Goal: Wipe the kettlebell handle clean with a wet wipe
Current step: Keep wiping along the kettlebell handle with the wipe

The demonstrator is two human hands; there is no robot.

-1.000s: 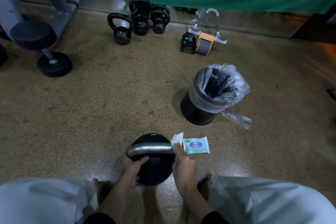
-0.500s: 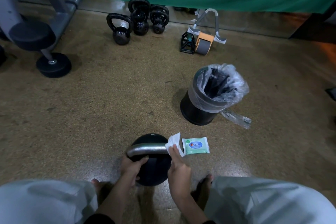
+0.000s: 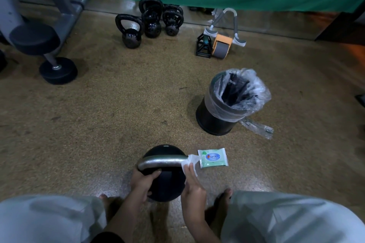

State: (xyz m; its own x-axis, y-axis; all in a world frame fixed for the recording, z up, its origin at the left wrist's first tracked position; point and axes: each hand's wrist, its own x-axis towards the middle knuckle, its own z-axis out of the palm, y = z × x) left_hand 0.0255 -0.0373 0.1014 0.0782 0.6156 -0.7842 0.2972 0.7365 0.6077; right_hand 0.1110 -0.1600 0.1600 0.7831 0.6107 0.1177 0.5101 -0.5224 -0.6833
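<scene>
Left hand (image 3: 142, 180) gripping kettlebell (image 3: 165, 180), right hand (image 3: 192, 183) pinching wet wipe (image 3: 188, 162) against handle's (image 3: 162, 162) right end

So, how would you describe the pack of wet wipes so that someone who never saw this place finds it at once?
Start at the black bin lined with clear plastic and come toward the person's knees, to the big kettlebell with the silver handle. The wipes pack lies flat on the floor just right of it. It is the only pale green packet, with a blue oval label.

Wipes packet (image 3: 213, 158) crowds the kettlebell's (image 3: 164, 175) right; left floor (image 3: 94, 144) open.
</scene>
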